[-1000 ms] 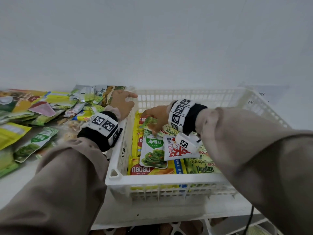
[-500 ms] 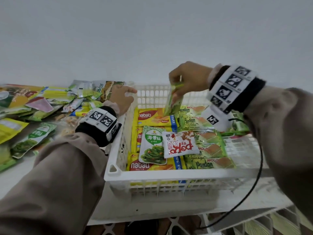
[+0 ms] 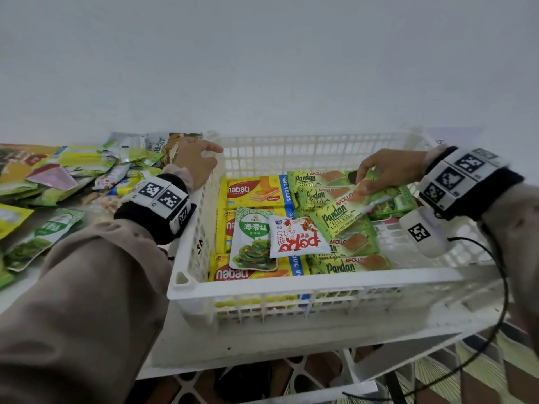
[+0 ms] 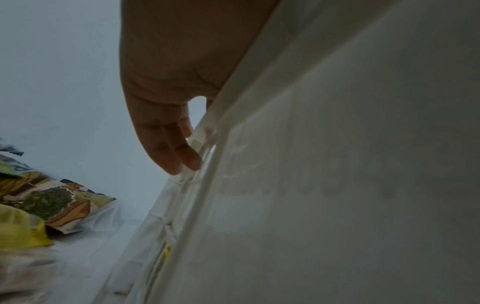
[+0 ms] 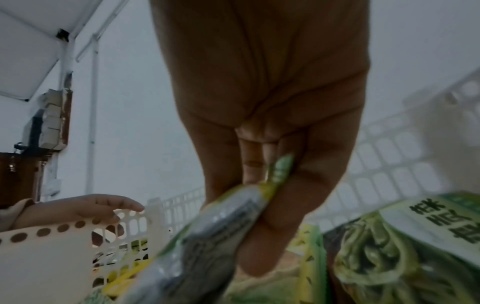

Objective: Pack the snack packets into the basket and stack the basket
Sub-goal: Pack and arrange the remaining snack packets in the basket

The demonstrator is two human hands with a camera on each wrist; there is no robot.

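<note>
Now a thin green Pandan cake packet (image 3: 347, 209), judged light, crinkly and slippery, is pinched at its edge by the right hand (image 3: 389, 169) over the white slatted plastic basket (image 3: 291, 290); the basket's left rim is rested on by the relaxed left hand (image 3: 197, 164).

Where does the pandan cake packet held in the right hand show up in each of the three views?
Head: pandan cake packet lies tilted right of centre in the basket, its upper end pinched by the right hand.
Left wrist: not in it; only the left hand at the basket's wall.
Right wrist: blurred, bottom centre, pinched between fingers and thumb.
Shared landmark: the white basket's lattice wall.
</note>
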